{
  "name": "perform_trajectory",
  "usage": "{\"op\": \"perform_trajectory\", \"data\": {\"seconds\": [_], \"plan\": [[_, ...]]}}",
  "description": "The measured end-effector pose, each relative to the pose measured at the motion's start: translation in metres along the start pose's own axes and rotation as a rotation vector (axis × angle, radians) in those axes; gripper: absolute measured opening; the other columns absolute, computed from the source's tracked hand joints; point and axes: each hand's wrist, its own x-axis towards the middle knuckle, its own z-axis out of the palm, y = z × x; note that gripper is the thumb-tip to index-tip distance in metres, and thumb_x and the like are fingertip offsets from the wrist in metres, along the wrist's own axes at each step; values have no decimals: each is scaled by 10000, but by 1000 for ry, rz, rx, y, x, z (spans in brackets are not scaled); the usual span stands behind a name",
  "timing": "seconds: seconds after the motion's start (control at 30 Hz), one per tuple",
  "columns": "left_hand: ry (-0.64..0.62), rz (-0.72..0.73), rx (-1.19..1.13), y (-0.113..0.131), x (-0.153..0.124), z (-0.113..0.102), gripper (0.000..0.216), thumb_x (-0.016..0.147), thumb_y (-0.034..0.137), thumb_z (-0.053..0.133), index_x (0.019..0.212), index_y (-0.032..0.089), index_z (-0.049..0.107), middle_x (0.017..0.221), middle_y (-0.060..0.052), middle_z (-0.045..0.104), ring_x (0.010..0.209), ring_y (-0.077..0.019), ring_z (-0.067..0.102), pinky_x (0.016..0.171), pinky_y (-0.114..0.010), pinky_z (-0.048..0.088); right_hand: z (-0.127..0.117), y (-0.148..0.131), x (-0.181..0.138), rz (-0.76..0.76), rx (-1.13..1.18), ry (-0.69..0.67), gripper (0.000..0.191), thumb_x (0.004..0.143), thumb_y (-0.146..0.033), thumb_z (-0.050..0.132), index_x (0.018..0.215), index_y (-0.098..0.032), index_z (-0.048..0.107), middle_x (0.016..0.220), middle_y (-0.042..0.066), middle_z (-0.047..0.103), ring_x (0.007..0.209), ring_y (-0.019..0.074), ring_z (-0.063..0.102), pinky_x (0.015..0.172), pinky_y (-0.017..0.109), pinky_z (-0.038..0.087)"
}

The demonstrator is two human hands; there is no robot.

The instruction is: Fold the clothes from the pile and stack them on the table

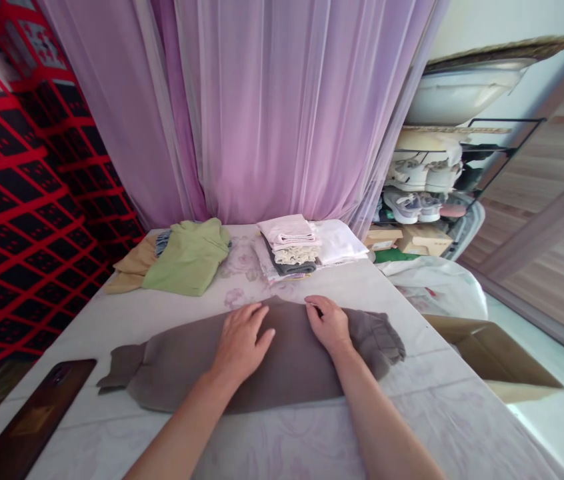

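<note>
A pair of grey-brown trousers (pixel 282 373), doubled lengthwise, stretches across the cloth-covered surface in front of me. Its ribbed cuff end points left and the gathered end lies to the right. My left hand (pixel 242 337) rests flat on the middle of the fabric, fingers together and thumb spread apart. Near the far edge, my right hand (pixel 329 323) has its fingers bent, with thumb and forefinger tips meeting at the fabric edge. The exact hold there is partly hidden by the hand.
Beyond the trousers stand a stack of folded clothes (pixel 289 243) and folded white cloth (pixel 339 241). Green clothing (pixel 189 257) lies over a tan garment (pixel 135 267) at back left. A phone (pixel 37 420) is front left. Right of the surface sit an open cardboard box (pixel 497 353) and a shoe rack (pixel 492 150).
</note>
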Motion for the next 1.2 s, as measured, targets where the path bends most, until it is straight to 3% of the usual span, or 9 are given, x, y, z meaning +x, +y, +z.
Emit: {"op": "perform_trajectory", "data": {"seconds": [0.07, 0.2, 0.37, 0.53, 0.63, 0.73, 0.87, 1.0, 1.2], "plan": [[18, -57, 8, -4, 26, -7, 418, 904, 378, 466, 1260, 197, 588, 1284, -96, 612, 1195, -255, 530, 1032, -413, 382, 1, -2, 1, 3, 6, -6, 266, 843, -272, 444, 863, -223, 705, 903, 59, 735, 844, 199, 677, 808, 312, 525], [-111, -139, 41, -1, 62, -12, 383, 895, 481, 458, 976, 209, 715, 993, -93, 726, 994, -272, 629, 893, -396, 439, 2, -3, 2, 44, 40, 25, 268, 847, -268, 439, 848, -226, 704, 875, 50, 738, 825, 193, 684, 781, 300, 531], [-250, -117, 60, 16, 60, -14, 498, 884, 588, 399, 767, 223, 716, 846, -81, 747, 898, -274, 671, 838, -387, 432, 2, -1, 2, 69, 96, 113, 254, 846, -262, 454, 841, -221, 704, 851, 47, 737, 798, 180, 683, 768, 280, 536], [-283, -52, 45, 22, 50, -10, 470, 914, 556, 360, 835, 232, 691, 918, -65, 751, 948, -265, 675, 837, -367, 433, 1, -3, 2, 64, 108, 139, 237, 847, -251, 468, 839, -219, 703, 837, 42, 736, 764, 171, 681, 737, 269, 540], [-236, -66, 25, 16, 53, -4, 463, 961, 454, 283, 909, 242, 691, 969, -52, 750, 998, -248, 666, 873, -363, 419, 1, -5, 2, 21, 82, 153, 235, 857, -229, 468, 843, -217, 702, 834, 41, 734, 785, 175, 683, 750, 275, 534], [-215, -70, -8, 4, 59, 1, 409, 953, 418, 326, 960, 242, 695, 1056, -44, 734, 1039, -238, 647, 891, -342, 412, 0, -9, 2, -38, 43, 167, 231, 867, -203, 468, 846, -220, 697, 839, 35, 734, 788, 171, 679, 757, 277, 523], [-240, -54, -80, -12, 72, 4, 379, 948, 422, 358, 946, 249, 695, 1050, -24, 726, 978, -202, 649, 771, -267, 427, -4, -16, 2, -137, -17, 188, 215, 871, -174, 481, 865, -208, 694, 858, 41, 730, 807, 177, 657, 783, 300, 496], [-259, -34, -17, -20, 87, 6, 363, 938, 447, 393, 844, 255, 686, 906, -6, 731, 842, -190, 653, 646, -248, 386, -8, -25, 1, -204, -51, 100, 195, 862, -171, 508, 872, -205, 701, 866, 42, 714, 839, 190, 617, 822, 323, 466], [-153, -54, 106, -21, 86, 21, 384, 941, 497, 377, 907, 287, 696, 947, -8, 738, 872, -196, 661, 676, -254, 406, -7, -28, -1, -228, -62, -119, 231, 853, -178, 520, 935, -224, 731, 911, 46, 709, 844, 182, 610, 810, 287, 480]]}}
